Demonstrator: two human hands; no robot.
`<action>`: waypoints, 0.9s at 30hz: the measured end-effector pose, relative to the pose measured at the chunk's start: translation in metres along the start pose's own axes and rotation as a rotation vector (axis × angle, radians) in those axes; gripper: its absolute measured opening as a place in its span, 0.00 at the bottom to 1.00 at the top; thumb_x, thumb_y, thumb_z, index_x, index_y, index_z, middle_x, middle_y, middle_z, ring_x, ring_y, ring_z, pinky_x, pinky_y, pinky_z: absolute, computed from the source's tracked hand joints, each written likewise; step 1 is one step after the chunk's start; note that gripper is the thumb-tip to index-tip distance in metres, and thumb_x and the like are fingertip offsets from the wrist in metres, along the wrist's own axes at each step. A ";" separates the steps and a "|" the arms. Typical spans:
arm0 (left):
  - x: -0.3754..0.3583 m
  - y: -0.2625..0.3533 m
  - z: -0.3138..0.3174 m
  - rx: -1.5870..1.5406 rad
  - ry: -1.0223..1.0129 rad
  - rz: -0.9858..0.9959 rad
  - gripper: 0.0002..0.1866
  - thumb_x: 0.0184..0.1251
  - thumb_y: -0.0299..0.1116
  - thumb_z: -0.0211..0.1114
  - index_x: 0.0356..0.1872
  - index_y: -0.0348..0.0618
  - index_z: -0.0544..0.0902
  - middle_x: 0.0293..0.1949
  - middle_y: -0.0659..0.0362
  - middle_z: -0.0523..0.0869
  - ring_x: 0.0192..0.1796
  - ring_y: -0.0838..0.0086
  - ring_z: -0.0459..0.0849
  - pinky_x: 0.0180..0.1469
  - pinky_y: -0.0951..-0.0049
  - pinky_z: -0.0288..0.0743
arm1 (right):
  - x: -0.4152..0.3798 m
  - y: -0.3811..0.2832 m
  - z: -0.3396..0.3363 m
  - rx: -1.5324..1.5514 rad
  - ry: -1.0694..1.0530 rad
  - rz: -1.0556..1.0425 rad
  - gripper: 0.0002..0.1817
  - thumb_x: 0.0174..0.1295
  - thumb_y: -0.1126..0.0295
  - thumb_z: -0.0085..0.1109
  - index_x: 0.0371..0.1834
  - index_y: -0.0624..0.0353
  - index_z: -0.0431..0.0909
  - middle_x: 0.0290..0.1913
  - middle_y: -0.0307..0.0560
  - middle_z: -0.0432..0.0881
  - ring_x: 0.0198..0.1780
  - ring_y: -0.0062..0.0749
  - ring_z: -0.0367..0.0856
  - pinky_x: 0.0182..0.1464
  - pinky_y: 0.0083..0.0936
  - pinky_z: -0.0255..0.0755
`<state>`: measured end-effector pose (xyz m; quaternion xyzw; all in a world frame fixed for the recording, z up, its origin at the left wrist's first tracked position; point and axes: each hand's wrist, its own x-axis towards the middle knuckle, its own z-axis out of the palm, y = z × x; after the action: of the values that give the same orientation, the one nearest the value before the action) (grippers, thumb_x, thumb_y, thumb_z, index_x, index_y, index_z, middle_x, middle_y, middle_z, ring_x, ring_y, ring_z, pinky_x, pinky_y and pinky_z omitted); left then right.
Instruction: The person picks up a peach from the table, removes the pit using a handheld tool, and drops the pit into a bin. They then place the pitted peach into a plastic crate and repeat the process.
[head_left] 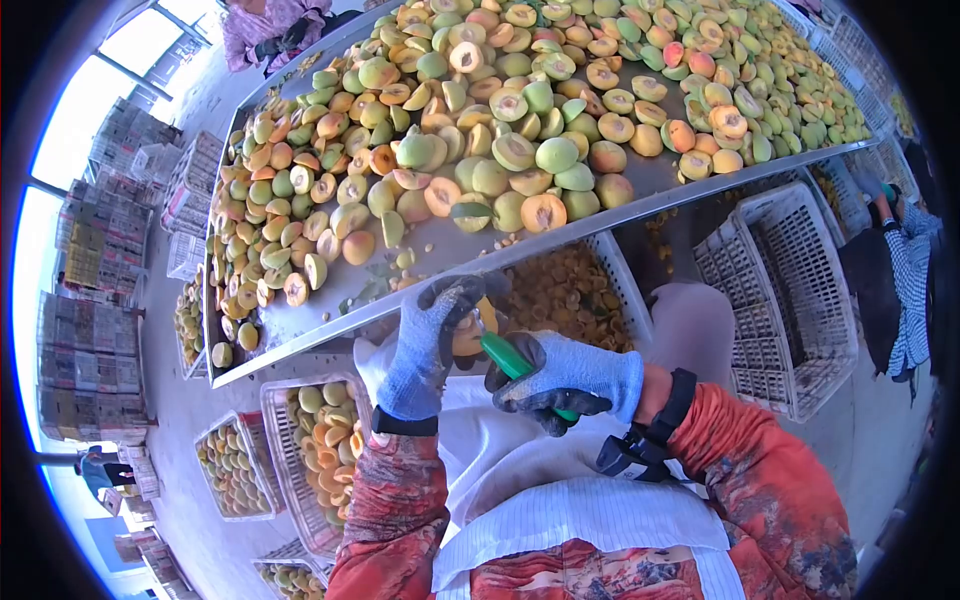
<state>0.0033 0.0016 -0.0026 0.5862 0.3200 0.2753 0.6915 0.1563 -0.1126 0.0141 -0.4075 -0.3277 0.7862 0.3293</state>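
My left hand (430, 335), in a blue and dark grey glove, grips a yellow-orange fruit half (468, 336) near the metal table's front edge. The fingers of my right hand (560, 380), gloved the same way, are wrapped round a green-handled tool (508, 356). The tool's tip points at the fruit half and seems to touch its cut face; the exact contact is too small to tell. Below and beyond my hands, a crate of fruit pieces (565, 300) sits under the table edge.
Many halved fruits (515, 150) cover the metal table (350, 318). Crates of fruit halves (325, 440) (236, 470) stand at the lower left, stacked empty crates (790, 300) at the right. Other people are at the right edge (908, 290), top left (270, 30) and far left (102, 475).
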 end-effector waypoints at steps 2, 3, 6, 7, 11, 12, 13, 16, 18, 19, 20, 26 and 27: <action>-0.001 0.015 0.002 -0.023 -0.076 -0.137 0.16 0.61 0.35 0.57 0.41 0.30 0.81 0.39 0.53 0.84 0.40 0.73 0.81 0.43 0.76 0.74 | -0.001 0.001 0.001 0.088 -0.039 -0.012 0.14 0.52 0.68 0.63 0.38 0.58 0.71 0.20 0.36 0.70 0.16 0.19 0.67 0.14 0.19 0.63; 0.001 0.012 0.001 0.012 -0.060 -0.107 0.16 0.61 0.35 0.57 0.41 0.30 0.81 0.39 0.53 0.84 0.40 0.73 0.81 0.44 0.76 0.74 | -0.001 -0.001 0.000 0.120 -0.056 -0.023 0.14 0.52 0.68 0.64 0.39 0.58 0.71 0.20 0.37 0.70 0.16 0.20 0.68 0.14 0.19 0.63; 0.002 0.006 0.007 0.108 0.029 0.008 0.16 0.62 0.34 0.56 0.41 0.29 0.81 0.39 0.53 0.84 0.41 0.72 0.81 0.46 0.75 0.74 | 0.003 0.006 0.001 0.181 -0.063 -0.056 0.16 0.52 0.68 0.65 0.40 0.61 0.72 0.22 0.38 0.73 0.15 0.20 0.70 0.13 0.19 0.64; 0.002 0.005 0.009 0.172 0.100 0.099 0.15 0.63 0.33 0.55 0.41 0.29 0.81 0.39 0.53 0.84 0.41 0.72 0.81 0.47 0.74 0.74 | 0.006 0.009 0.001 0.204 -0.054 -0.082 0.17 0.52 0.69 0.66 0.41 0.63 0.72 0.25 0.40 0.74 0.14 0.20 0.71 0.12 0.18 0.66; 0.002 0.000 0.012 0.123 0.187 0.043 0.15 0.64 0.32 0.55 0.41 0.29 0.81 0.40 0.52 0.84 0.42 0.72 0.81 0.48 0.74 0.73 | 0.008 0.012 0.000 0.222 -0.082 -0.096 0.16 0.52 0.69 0.65 0.41 0.63 0.72 0.25 0.41 0.74 0.14 0.22 0.71 0.12 0.19 0.66; 0.003 -0.003 0.012 0.119 0.182 0.045 0.15 0.63 0.32 0.55 0.41 0.29 0.81 0.39 0.53 0.85 0.42 0.72 0.81 0.48 0.74 0.73 | 0.007 0.012 0.001 0.224 -0.080 -0.094 0.16 0.52 0.69 0.65 0.41 0.63 0.72 0.25 0.41 0.74 0.14 0.22 0.71 0.12 0.19 0.66; 0.006 -0.005 0.011 0.115 0.178 0.051 0.14 0.63 0.32 0.55 0.41 0.30 0.81 0.39 0.53 0.85 0.42 0.72 0.82 0.48 0.74 0.73 | 0.006 0.011 0.001 0.201 -0.058 -0.106 0.15 0.52 0.69 0.64 0.39 0.62 0.72 0.22 0.40 0.73 0.13 0.22 0.70 0.13 0.19 0.64; 0.013 -0.002 0.010 0.230 0.151 0.065 0.14 0.63 0.33 0.55 0.40 0.31 0.82 0.37 0.54 0.85 0.40 0.73 0.81 0.46 0.74 0.73 | 0.007 0.018 -0.002 0.143 -0.020 -0.101 0.15 0.52 0.69 0.64 0.40 0.62 0.72 0.22 0.40 0.73 0.14 0.22 0.71 0.12 0.19 0.64; 0.022 0.000 0.000 0.368 -0.092 -0.144 0.15 0.62 0.34 0.57 0.39 0.32 0.82 0.36 0.55 0.85 0.38 0.74 0.81 0.45 0.75 0.74 | 0.007 0.019 -0.002 0.107 -0.009 -0.092 0.17 0.52 0.70 0.65 0.43 0.64 0.72 0.25 0.41 0.75 0.14 0.23 0.73 0.12 0.20 0.66; 0.023 0.008 0.003 0.272 -0.177 -0.058 0.15 0.61 0.36 0.59 0.38 0.32 0.83 0.35 0.55 0.85 0.36 0.75 0.81 0.42 0.74 0.75 | 0.005 0.018 -0.002 0.212 -0.059 -0.091 0.18 0.51 0.70 0.65 0.44 0.64 0.72 0.25 0.41 0.75 0.14 0.23 0.73 0.12 0.19 0.66; 0.022 0.014 0.007 0.274 -0.177 -0.055 0.15 0.61 0.36 0.59 0.38 0.32 0.83 0.35 0.55 0.85 0.36 0.75 0.81 0.42 0.74 0.75 | 0.003 0.016 -0.002 0.317 -0.108 -0.092 0.19 0.51 0.70 0.65 0.44 0.64 0.72 0.24 0.41 0.75 0.14 0.23 0.72 0.12 0.19 0.65; 0.025 -0.013 0.024 -0.459 -0.036 -0.039 0.22 0.63 0.43 0.54 0.45 0.30 0.77 0.38 0.46 0.83 0.35 0.61 0.84 0.35 0.66 0.79 | -0.006 0.018 -0.009 0.503 -0.144 -0.196 0.22 0.49 0.67 0.65 0.45 0.66 0.72 0.22 0.39 0.74 0.12 0.21 0.67 0.12 0.17 0.60; 0.029 -0.056 0.011 0.264 0.137 0.333 0.26 0.64 0.48 0.52 0.52 0.34 0.73 0.41 0.46 0.82 0.34 0.61 0.84 0.32 0.67 0.78 | -0.015 0.012 -0.009 0.518 -0.168 -0.183 0.21 0.50 0.69 0.64 0.46 0.67 0.72 0.21 0.39 0.73 0.12 0.20 0.67 0.14 0.16 0.60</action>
<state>0.0307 0.0079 -0.0603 0.6962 0.2984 0.3805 0.5306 0.1678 -0.1292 0.0069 -0.2118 -0.1776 0.8417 0.4638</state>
